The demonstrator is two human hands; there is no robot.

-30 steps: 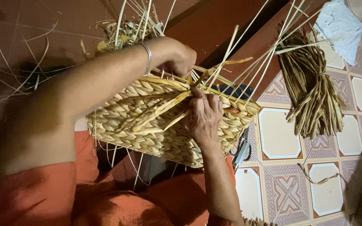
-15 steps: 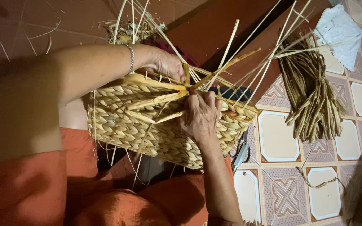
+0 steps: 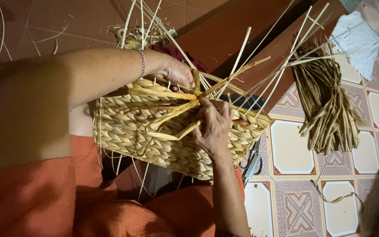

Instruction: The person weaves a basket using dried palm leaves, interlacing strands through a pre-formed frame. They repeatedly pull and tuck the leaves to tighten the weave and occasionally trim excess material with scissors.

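Over patterned floor tiles (image 3: 290, 149), each hand, left hand (image 3: 178, 72) and right hand (image 3: 213, 127), grips straw strands (image 3: 176, 112) on a woven basket (image 3: 132, 136).

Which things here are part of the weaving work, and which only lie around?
In use: basket, loose strands, left hand, right hand.
Lying about: straw bundle, scissors, white cloth, scraps.
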